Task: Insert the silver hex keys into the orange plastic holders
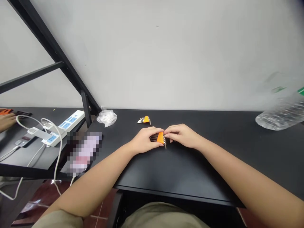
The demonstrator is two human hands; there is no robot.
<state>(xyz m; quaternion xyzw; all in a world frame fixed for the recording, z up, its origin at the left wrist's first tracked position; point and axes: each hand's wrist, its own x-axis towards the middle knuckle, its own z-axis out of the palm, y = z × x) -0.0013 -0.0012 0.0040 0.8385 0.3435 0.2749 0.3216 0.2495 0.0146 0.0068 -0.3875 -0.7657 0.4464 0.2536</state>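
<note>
Gripping orange hex-key holder [160,138]: left hand [145,139]; bottle's [277,117] green marking [301,91] illegible.

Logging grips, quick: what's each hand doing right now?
Left hand: closed, holding the orange hex-key holder.
Right hand: curled in at the holder's edge; whether it grips anything cannot be told.
</note>
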